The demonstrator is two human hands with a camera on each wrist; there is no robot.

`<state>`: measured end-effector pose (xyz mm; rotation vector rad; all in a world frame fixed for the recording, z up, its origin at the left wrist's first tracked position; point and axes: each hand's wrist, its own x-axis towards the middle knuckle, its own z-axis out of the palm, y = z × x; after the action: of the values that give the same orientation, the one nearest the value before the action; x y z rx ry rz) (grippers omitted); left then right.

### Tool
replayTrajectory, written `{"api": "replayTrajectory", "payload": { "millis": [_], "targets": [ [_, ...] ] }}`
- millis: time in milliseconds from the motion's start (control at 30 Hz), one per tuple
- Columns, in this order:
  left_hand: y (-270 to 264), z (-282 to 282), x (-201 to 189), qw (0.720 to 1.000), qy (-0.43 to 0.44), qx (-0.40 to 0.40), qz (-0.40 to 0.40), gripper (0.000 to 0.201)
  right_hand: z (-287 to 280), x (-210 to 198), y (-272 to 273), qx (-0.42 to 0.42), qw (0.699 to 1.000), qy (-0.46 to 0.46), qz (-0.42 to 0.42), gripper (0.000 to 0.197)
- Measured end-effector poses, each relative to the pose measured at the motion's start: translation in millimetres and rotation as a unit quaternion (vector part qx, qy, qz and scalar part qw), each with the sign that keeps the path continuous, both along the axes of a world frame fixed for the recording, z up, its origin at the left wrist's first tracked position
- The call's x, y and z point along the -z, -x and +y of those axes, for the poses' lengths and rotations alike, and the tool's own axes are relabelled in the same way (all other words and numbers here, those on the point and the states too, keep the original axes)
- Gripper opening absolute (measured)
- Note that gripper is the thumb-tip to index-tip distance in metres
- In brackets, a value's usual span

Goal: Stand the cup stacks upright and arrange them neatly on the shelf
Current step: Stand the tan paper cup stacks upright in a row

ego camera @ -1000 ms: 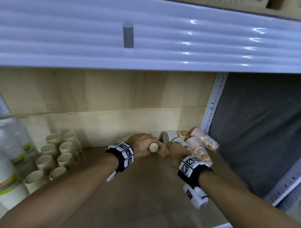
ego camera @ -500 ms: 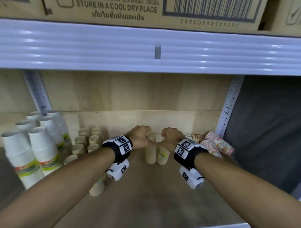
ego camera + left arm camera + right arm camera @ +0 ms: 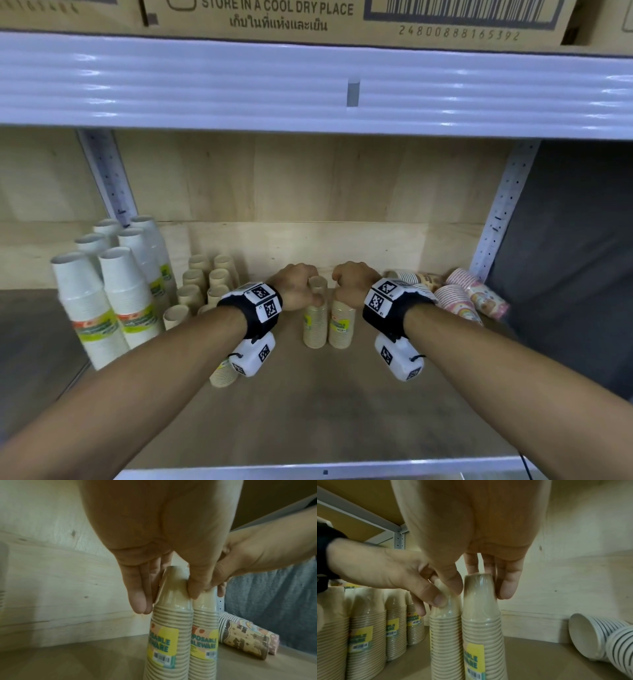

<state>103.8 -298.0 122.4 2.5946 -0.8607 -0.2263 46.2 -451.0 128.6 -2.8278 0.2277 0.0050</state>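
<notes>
Two tan cup stacks in clear wrap stand upright side by side on the wooden shelf (image 3: 325,411). My left hand (image 3: 298,286) pinches the top of the left stack (image 3: 314,325) between thumb and fingers, as the left wrist view shows (image 3: 171,599). My right hand (image 3: 352,282) grips the top of the right stack (image 3: 342,325) in the same way (image 3: 480,591). Both stacks (image 3: 171,635) (image 3: 481,628) touch each other and bear yellow labels.
Several upright tan stacks (image 3: 209,284) and taller white cup stacks (image 3: 113,291) fill the left. Patterned stacks (image 3: 459,301) and striped cups (image 3: 599,635) lie on their sides at the right by the shelf post (image 3: 500,212). One tan stack (image 3: 222,373) stands under my left wrist.
Both hands have brought the two tan stacks from lying near the right-hand pile to standing upright at the shelf's middle. My head has lifted, showing more of the shelf.
</notes>
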Motion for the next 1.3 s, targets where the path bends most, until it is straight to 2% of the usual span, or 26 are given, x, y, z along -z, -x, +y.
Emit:
{"api": "replayTrajectory", "payload": {
  "millis": [67, 167, 300, 433, 533, 633, 733, 800, 900, 1000, 1067, 1100, 1300],
  "targets": [
    [0.6, -0.2, 0.4, 1.0, 0.01, -0.002, 0.001, 0.047, -2.7, 0.4, -1.1, 0.009, 1.0, 0.001, -0.006, 0.029],
    [2.3, -0.7, -3.2, 1.0, 0.024, 0.008, 0.002, 0.057, -6.8, 1.2, -2.5, 0.011, 1.0, 0.013, -0.002, 0.032],
    [4.9, -1.9, -9.7, 1.0, 0.003, 0.027, -0.016, 0.048, -8.6, 1.4, -4.6, -0.007, 0.999, 0.032, 0.009, 0.036],
    [3.7, -2.2, -10.8, 1.0, 0.01, 0.002, -0.022, 0.043, -7.2, 1.5, -6.1, -0.043, 0.998, 0.038, 0.027, 0.041],
    [5.3, -1.9, -11.8, 1.0, 0.023, -0.003, -0.018, 0.047, -2.9, 2.1, -6.3, -0.037, 0.998, 0.038, 0.024, 0.033],
    [8.3, -1.0, -14.9, 0.999, 0.033, 0.013, -0.003, 0.049, -1.6, 3.0, -7.7, -0.005, 1.0, 0.026, 0.01, 0.035],
    [8.9, 0.3, -17.4, 0.999, 0.018, 0.026, -0.01, 0.041, -0.3, 1.6, -10.1, 0.016, 0.999, 0.035, 0.016, 0.021],
    [8.8, 0.8, -17.7, 0.999, 0.011, 0.028, -0.015, 0.038, 0.9, 1.2, -11.6, 0.013, 0.999, 0.035, 0.019, 0.016],
    [6.6, 0.5, -16.4, 1.0, 0.02, 0.011, -0.017, 0.037, 2.0, 2.0, -10.5, 0.001, 0.999, 0.028, 0.019, 0.023],
    [4.8, 0.4, -15.4, 1.0, 0.026, 0.003, -0.008, 0.042, 2.7, -0.5, -6.2, 0.004, 1.0, 0.008, 0.002, 0.011],
    [5.7, 0.7, -16.8, 0.999, 0.029, 0.012, 0.012, 0.049, 2.1, -1.3, -5.8, 0.018, 1.0, 0.006, -0.01, 0.035],
    [6.6, 0.9, -17.9, 0.999, 0.025, 0.02, 0.016, 0.05, 1.7, -2.4, -5.5, 0.023, 1.0, 0.009, -0.013, 0.041],
    [5.2, 0.7, -20.4, 0.999, -0.007, 0.048, -0.008, 0.036, 4.9, -7.4, -2.6, 0.021, 1.0, 0.015, -0.016, 0.032]
  ]
}}
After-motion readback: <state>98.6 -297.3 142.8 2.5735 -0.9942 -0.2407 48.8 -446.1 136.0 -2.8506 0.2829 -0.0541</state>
